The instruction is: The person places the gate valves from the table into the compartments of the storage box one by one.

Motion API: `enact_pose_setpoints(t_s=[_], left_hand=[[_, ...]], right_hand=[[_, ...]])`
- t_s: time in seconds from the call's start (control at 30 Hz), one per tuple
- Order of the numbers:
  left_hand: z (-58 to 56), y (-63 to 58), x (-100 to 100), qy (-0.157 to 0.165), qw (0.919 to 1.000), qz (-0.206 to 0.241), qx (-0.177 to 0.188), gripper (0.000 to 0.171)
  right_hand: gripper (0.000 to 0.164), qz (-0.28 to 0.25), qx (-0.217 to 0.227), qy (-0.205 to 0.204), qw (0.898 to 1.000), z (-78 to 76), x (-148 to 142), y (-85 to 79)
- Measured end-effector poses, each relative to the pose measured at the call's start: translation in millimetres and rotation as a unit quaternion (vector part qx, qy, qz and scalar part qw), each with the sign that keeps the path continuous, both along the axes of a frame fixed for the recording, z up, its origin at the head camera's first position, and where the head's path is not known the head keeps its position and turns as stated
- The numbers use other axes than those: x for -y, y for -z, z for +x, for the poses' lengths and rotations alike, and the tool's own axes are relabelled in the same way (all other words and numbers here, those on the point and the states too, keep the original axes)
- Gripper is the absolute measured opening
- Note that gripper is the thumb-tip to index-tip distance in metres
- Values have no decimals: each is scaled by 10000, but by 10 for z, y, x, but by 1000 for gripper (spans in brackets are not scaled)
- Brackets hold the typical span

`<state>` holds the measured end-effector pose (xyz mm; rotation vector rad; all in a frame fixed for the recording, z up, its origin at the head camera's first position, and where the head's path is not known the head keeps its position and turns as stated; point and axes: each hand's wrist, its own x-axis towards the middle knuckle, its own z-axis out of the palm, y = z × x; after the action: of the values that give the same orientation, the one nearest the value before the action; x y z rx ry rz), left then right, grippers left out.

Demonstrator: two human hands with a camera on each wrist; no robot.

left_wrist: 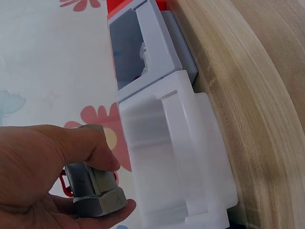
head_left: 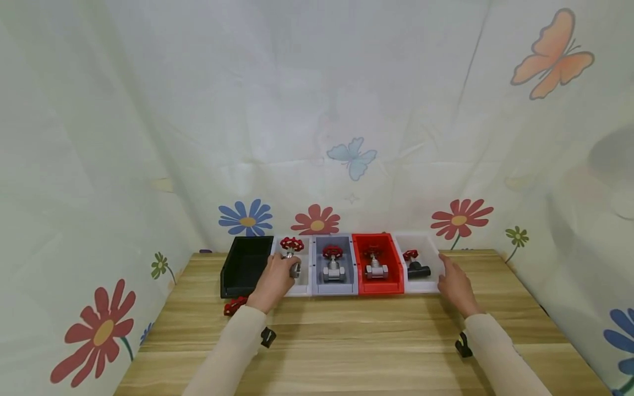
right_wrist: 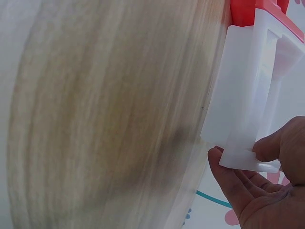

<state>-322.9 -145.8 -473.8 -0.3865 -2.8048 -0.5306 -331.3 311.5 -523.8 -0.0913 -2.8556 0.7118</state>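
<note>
My left hand (head_left: 273, 280) grips a metal gate valve (left_wrist: 97, 193) by its body. The valve's red handwheel (head_left: 291, 243) shows above the fingers in the head view. In that view the valve overlaps the left white bin (left_wrist: 188, 148), second from the left in the row. At the row's far right, my right hand (head_left: 457, 286) pinches the side wall of another white bin (right_wrist: 248, 100), thumb on one face and fingers on the other. Inside that bin lies a black valve (head_left: 418, 269) with a red handle.
A black bin (head_left: 228, 269) ends the row on the left. One similar metal valve (head_left: 334, 270) sits in the grey bin (head_left: 337, 290), another in the red bin (head_left: 381, 289). By my left wrist, a red handwheel (head_left: 235, 306) lies on the wooden table (head_left: 361, 352).
</note>
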Motion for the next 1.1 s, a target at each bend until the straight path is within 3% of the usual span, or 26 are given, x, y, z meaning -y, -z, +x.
enact_pose_setpoints(t_s=[0.13,0.37,0.8,1.1], left_hand=[[-41,21,-32,-40,10000,22,15,38],[-115,66,-92,-233,9989,119,377,38],[-277,214,-142,-96,9998,-42,159,39],[-349,302,-150,-33,9986,9,530,40]], right_hand=[[58,-6,12,15,10000,1,3,2],[57,31,-62,-7,10000,-7,-5,9],[58,76,-78,32,9999,-7,-3,18],[58,75,-85,-20,9999,-6,-1,5]])
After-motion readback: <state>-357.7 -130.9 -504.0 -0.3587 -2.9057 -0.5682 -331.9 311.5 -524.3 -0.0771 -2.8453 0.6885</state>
